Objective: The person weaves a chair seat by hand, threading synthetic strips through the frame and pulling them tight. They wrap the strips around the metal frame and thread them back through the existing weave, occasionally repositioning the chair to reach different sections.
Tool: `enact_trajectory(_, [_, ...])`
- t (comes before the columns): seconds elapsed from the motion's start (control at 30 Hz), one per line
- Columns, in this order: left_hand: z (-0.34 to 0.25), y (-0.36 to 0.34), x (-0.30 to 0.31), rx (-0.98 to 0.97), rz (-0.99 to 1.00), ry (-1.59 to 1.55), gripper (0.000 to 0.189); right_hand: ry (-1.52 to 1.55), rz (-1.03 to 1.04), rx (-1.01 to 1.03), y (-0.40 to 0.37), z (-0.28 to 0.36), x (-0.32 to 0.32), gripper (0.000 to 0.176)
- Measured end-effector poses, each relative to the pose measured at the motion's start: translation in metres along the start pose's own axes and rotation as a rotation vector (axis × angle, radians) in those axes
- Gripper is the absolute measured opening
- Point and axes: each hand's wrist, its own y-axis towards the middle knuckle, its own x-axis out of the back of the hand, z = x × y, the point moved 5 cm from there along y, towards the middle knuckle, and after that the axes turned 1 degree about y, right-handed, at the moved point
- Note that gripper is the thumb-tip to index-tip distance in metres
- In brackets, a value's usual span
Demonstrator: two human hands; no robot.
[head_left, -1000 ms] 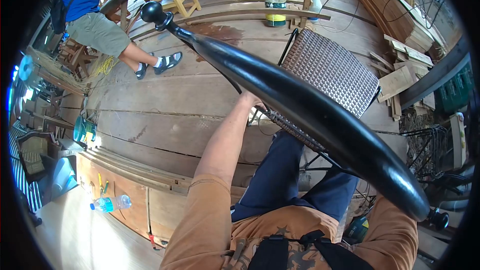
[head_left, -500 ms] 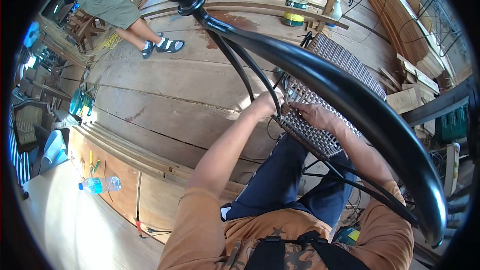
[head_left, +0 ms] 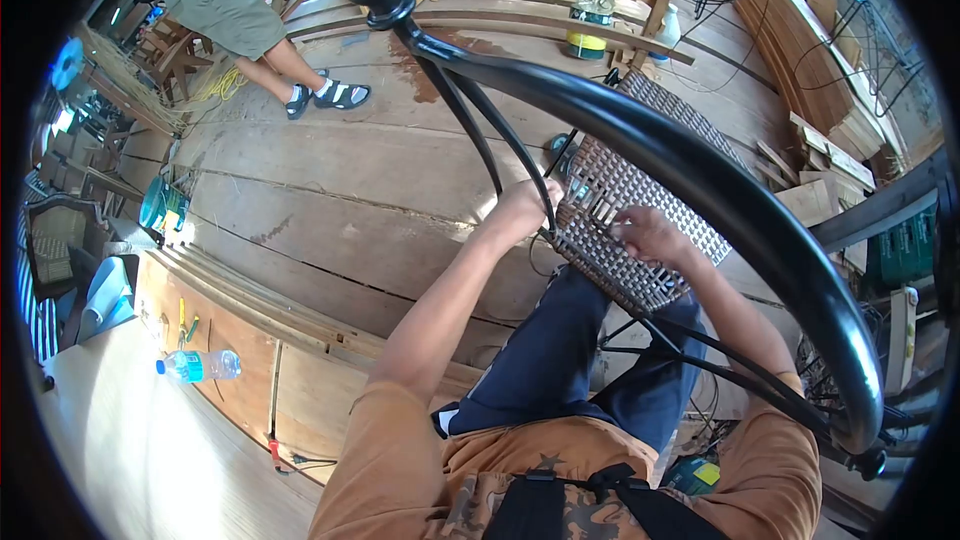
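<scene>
A woven brown seat (head_left: pixel 655 190) lies above my knees, inside a chair with a glossy black curved frame (head_left: pixel 620 105). At the seat's left edge, beside a thin black rod, my left hand (head_left: pixel 528 210) is closed on the woven edge; the rod covers part of its fingers. Over the middle of the weave, my right hand (head_left: pixel 652 237) has its fingers curled together; whatever they may pinch is too small to make out. Open gaps show in the weave between the two hands.
A person in shorts and sandals (head_left: pixel 340 95) stands at the upper left. A water bottle (head_left: pixel 200 367) lies on the bench at left. Wood planks (head_left: pixel 810 70) are stacked at right, and a yellow-banded can (head_left: pixel 588 35) stands on the plank floor (head_left: pixel 330 175).
My right hand has drawn right, away from the seat's left edge, and its pointing fingers are now curled. My left hand stays at the edge. The black frame has shifted slightly.
</scene>
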Motion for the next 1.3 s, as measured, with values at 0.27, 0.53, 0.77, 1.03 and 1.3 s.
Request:
enact_trajectory(0.27, [-0.115,-0.039,0.080,0.142,-0.155,0.177,0.023,0.717,0.344,0.347,-0.091,0.096,0.053,0.023])
enact_trajectory(0.53, [-0.279,-0.018,0.225,-0.694,0.115,-0.978,0.054,0.442,0.152,0.856,-0.183,0.231,0.118,0.042])
enact_trajectory(0.77, [-0.414,0.069,0.137,-0.276,0.807,-0.246,0.094,0.441,0.118,0.607,-0.191,0.282,0.142,0.021])
enact_trajectory(1.03, [-0.297,0.106,0.255,-0.173,0.255,-0.186,0.041,0.225,-0.102,0.411,-0.194,0.116,0.191,0.031])
enact_trajectory(1.3, [0.073,-0.020,0.344,0.695,-0.449,-0.370,0.025,0.016,-0.331,-0.075,-0.278,-0.110,0.243,0.032])
